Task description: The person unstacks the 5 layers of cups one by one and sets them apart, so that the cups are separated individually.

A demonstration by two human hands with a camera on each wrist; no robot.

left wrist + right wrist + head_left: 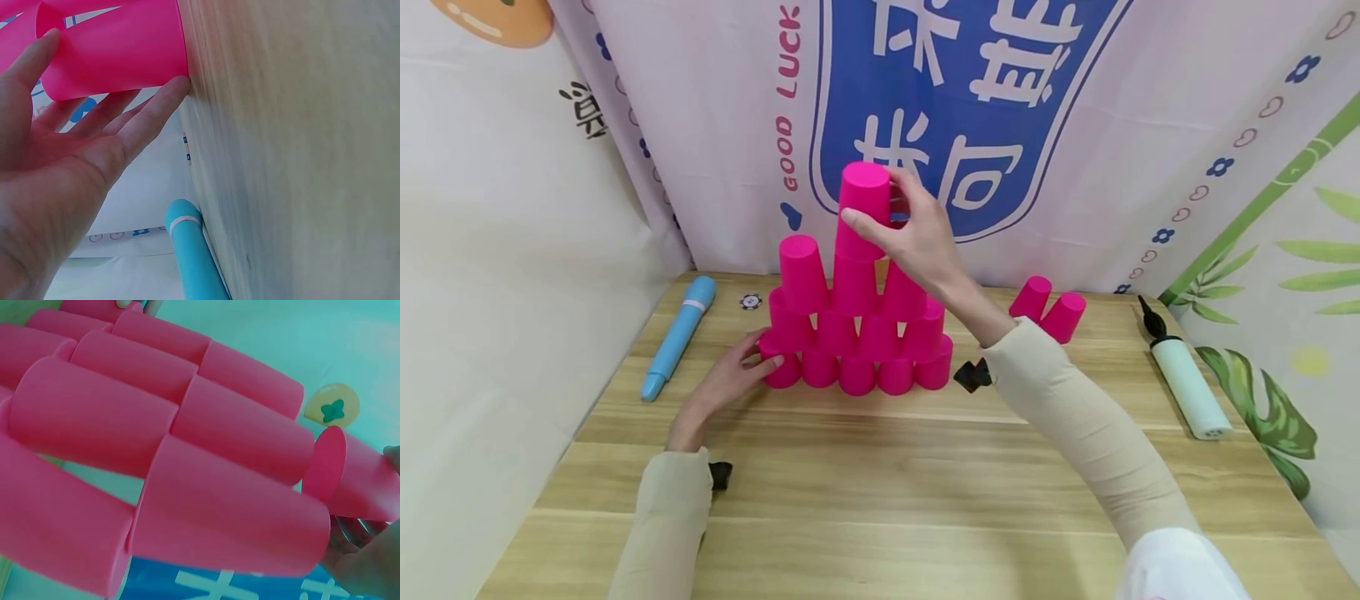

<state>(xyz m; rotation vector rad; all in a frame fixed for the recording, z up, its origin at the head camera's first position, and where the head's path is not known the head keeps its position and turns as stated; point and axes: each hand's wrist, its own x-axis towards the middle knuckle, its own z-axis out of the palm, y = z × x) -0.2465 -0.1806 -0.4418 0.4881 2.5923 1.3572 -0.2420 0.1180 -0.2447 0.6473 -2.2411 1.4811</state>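
Note:
Upside-down pink cups (857, 379) stand in a stepped pyramid on the wooden table, several in the lower rows and 3 in the row below the top. My right hand (921, 233) holds another pink cup (865, 200), thumb in front and fingers behind, over that upper row. In the right wrist view, the held cup (365, 478) has its open rim facing the closed ends of the upper cups (231, 512). My left hand (730, 375) grips the leftmost bottom cup (119, 50) lightly, its thumb in front and fingers around the outer side.
Two more pink cups (1063, 317) stand at the back right, partly behind my right sleeve (1075, 408). A light blue tube (677, 337) and a poker chip (751, 302) lie at the left. At the right edge lies a pale green hand pump (1187, 387). A printed curtain (715, 125) hangs behind the table.

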